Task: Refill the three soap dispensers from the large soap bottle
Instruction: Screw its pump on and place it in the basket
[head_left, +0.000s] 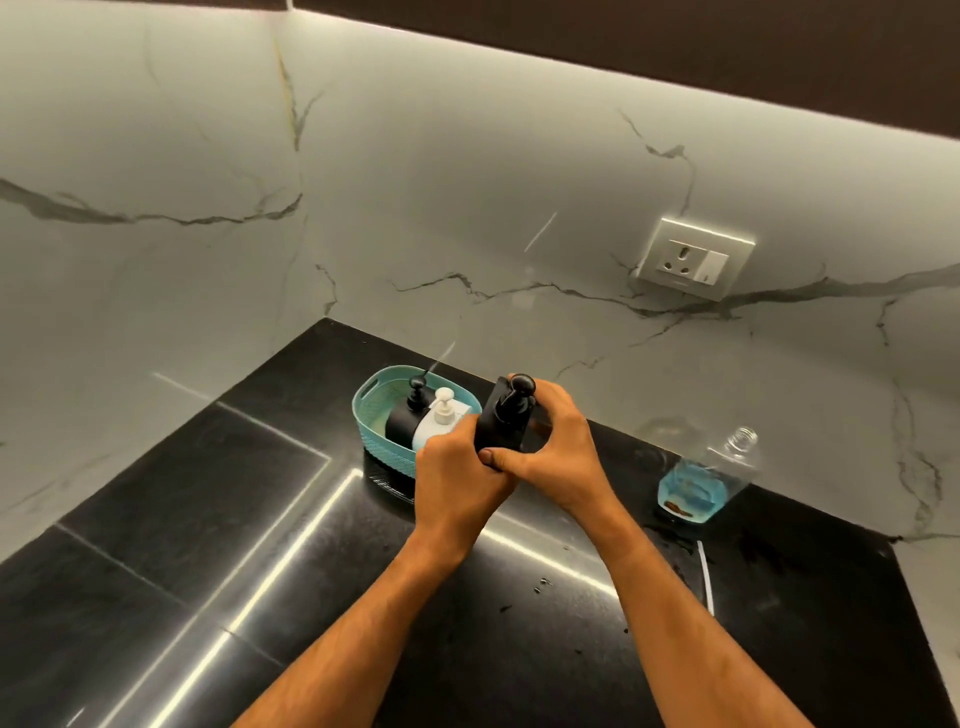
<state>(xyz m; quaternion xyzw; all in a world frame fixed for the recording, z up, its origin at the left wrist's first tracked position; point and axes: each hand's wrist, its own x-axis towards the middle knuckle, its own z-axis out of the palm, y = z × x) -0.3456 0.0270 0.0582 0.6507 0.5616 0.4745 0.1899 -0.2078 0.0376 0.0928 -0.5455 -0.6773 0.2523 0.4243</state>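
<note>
head view: left hand (457, 480) grips the base of the black dispenser (503, 422), right hand (558, 441) wraps its pump collar, beside the teal basket (371, 415). keep the base planted and twist squarely (large soap bottle (706, 475) waits right, cap off).

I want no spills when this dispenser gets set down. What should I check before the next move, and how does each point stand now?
1. Black square dispenser gripped by both hands: ok, left hand holds its lower body, right hand wraps the side.
2. Pump head seated on it: ok, though how tight, cannot tell.
3. Room in the teal basket: cannot tell, a black round dispenser and a white dispenser already stand inside.
4. Large soap bottle capped: not ok, its neck is open.
5. Bottle clear of the hands: ok, it stands apart to the right.
</note>
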